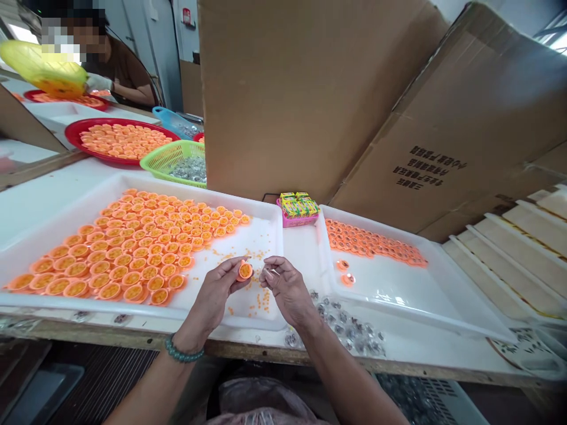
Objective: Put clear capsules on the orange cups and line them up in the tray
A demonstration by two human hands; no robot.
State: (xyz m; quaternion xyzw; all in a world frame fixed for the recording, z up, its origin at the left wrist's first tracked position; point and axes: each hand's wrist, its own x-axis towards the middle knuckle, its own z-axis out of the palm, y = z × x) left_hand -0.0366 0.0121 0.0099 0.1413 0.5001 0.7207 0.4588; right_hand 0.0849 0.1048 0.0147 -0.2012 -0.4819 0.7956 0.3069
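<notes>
My left hand point(221, 286) pinches a small orange plastic cup point(245, 271) with yellow-orange bits inside, its opening turned toward me. Just to the right, my right hand point(286, 286) is closed at the fingertips; something small and clear or shiny seems to be there, too small to make out. Both hands hover over the right end of a white tray point(261, 227), where loose yellow-orange bits point(262, 302) are scattered. Rows of similar filled orange cups point(133, 251) cover the tray's left part. Small clear pieces with dark centres point(349, 330) lie by my right forearm.
A second white tray point(416, 301) holds orange pieces point(372, 241). Behind are a pink basket of yellow-green packets point(299, 206), a green basket point(153, 162) and a red tray point(73, 133). Tall cardboard point(301, 88) stands behind; a co-worker point(128, 71) handles a yellow container point(44, 65).
</notes>
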